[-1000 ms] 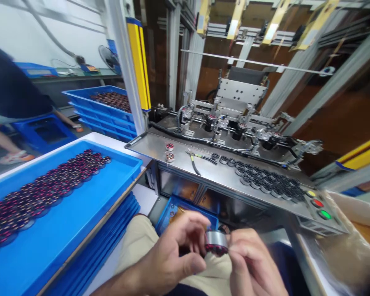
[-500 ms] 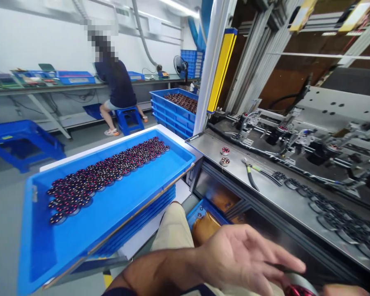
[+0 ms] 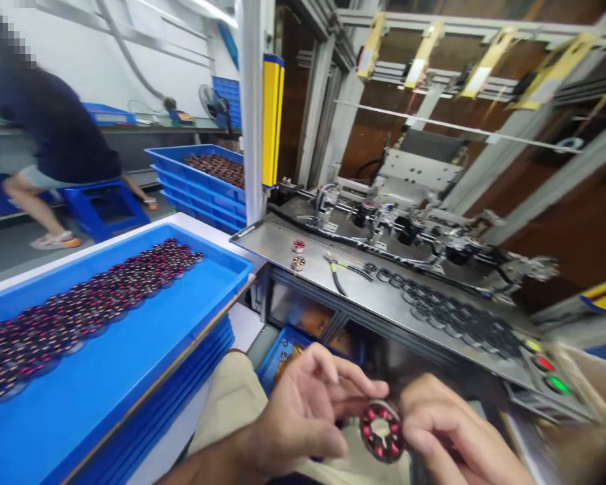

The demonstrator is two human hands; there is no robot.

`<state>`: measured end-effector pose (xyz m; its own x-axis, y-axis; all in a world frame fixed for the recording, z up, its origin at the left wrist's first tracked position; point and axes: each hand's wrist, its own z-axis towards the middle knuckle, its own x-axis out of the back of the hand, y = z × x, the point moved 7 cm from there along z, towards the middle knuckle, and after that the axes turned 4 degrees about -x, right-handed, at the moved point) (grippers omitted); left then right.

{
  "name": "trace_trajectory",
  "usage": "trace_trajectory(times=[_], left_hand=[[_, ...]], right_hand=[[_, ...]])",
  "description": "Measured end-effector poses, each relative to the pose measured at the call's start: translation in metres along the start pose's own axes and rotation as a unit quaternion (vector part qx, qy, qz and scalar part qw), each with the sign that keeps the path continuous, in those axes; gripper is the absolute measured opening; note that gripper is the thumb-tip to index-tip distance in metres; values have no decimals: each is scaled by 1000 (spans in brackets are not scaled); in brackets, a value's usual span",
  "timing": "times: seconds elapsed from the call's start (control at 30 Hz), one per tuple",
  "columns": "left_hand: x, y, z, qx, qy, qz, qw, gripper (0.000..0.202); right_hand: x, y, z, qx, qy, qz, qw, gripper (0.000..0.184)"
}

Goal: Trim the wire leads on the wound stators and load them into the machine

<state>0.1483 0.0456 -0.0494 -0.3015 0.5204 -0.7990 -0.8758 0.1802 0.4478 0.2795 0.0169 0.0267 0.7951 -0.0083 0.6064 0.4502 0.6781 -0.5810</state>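
A round motor stator [image 3: 382, 432] with red windings and a hollow centre is held over my lap, its face turned toward me. My right hand [image 3: 452, 431] pinches it at the right edge between thumb and bent fingers. My left hand [image 3: 303, 414] is on its other side, palm partly up, thumb apart and fingers reaching to the stator's upper left edge. Whether those fingertips touch it I cannot tell. Many similar stators [image 3: 88, 306] lie in rows in the blue tray [image 3: 146, 397] at the left.
On the metal bench edge are two stators [image 3: 298, 263], cutting pliers [image 3: 341, 269] and a line of black rings [image 3: 434, 306]. Machine fixtures [image 3: 409, 225] stand behind. Red and green buttons [image 3: 550, 370] are at the right. A seated person [image 3: 65, 135] is at the far left.
My view has swung to the right. Both hands and the stator now show more fully, with the stator raised into view in my right hand's pinch and my left thumb apart from it.
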Motion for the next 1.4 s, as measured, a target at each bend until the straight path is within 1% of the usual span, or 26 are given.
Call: trace_trajectory(times=[0.03, 0.1, 0.13, 0.17, 0.2, 0.23, 0.3, 0.4, 0.47, 0.5, 0.53, 0.57, 0.63, 0.67, 0.7, 0.73, 0.83, 0.97, 1.07, 1.1, 1.17, 1.23, 1.3, 1.33, 1.37, 1.4], left_hand=[[1, -1, 2, 23, 7, 4, 1000, 45], [3, -12, 2, 105, 0, 48, 993, 46], [2, -19, 1, 146, -19, 66, 987, 46], [0, -24, -1, 175, -43, 75, 981, 43], [-2, -27, -3, 187, -59, 80, 977, 38], [-2, -28, -4, 182, -62, 86, 978, 31], [-1, -23, -4, 138, -40, 108, 984, 19], [0, -12, 2, 68, -2, 102, 992, 24], [0, -7, 8, 38, 15, 72, 997, 28], [2, -8, 10, 41, 26, 69, 996, 31], [4, -12, 11, 62, 34, 71, 995, 33], [5, -20, 11, 99, 32, 72, 992, 37], [4, -38, 6, 190, -1, 70, 979, 44], [2, -44, 3, 216, -19, 67, 974, 42], [1, -47, 1, 220, -28, 66, 973, 38], [1, -48, 0, 210, -28, 71, 975, 34], [4, -42, 2, 168, 5, 107, 980, 28], [2, -37, 5, 172, 20, 133, 976, 27], [2, -37, 4, 173, 33, 151, 973, 27], [2, -37, 4, 167, 37, 152, 973, 25], [1, -33, 4, 135, 36, 141, 980, 24], [0, -24, 7, 82, 34, 108, 990, 32], [1, -16, 12, 39, 45, 65, 996, 38], [3, -14, 14, 31, 57, 51, 997, 40], [6, -16, 16, 41, 68, 45, 996, 40], [8, -21, 18, 73, 73, 44, 994, 39]], right_hand=[[0, -3, 2, 13, -11, -3, 1000, 17], [1, -8, 3, 46, -17, -25, 998, 18], [3, -10, 4, 64, -14, -38, 997, 18], [5, -12, 4, 79, -12, -51, 996, 18], [6, -13, 4, 89, -5, -62, 994, 17], [8, -13, 5, 91, 7, -74, 993, 17], [12, -11, 6, 76, 38, -84, 993, 15], [14, -1, 8, 13, 75, -36, 996, 15], [13, 3, 8, -5, 70, 11, 997, 15], [11, 3, 7, 1, 61, 21, 998, 16], [10, 2, 5, 14, 50, 21, 998, 16], [9, 1, 4, 28, 39, 11, 999, 17], [9, 0, 0, 51, 32, -19, 998, 18], [10, 1, -2, 59, 34, -29, 997, 18], [12, 1, -3, 65, 38, -32, 997, 18], [13, 2, -4, 70, 38, -28, 996, 17], [16, 3, -3, 77, 20, 7, 997, 12], [22, 4, -2, 75, 13, 14, 997, 19], [24, 2, -5, 86, 16, -13, 996, 10], [24, 1, -6, 85, 20, -27, 996, 9], [24, 1, -7, 67, 37, -51, 996, 13], [24, 4, -6, 32, 54, -56, 996, 14], [23, 7, -4, 6, 57, -42, 997, 13], [21, 7, -3, 7, 51, -36, 998, 12], [20, 7, -1, 19, 45, -33, 998, 11], [19, 5, 0, 36, 37, -31, 998, 11]])
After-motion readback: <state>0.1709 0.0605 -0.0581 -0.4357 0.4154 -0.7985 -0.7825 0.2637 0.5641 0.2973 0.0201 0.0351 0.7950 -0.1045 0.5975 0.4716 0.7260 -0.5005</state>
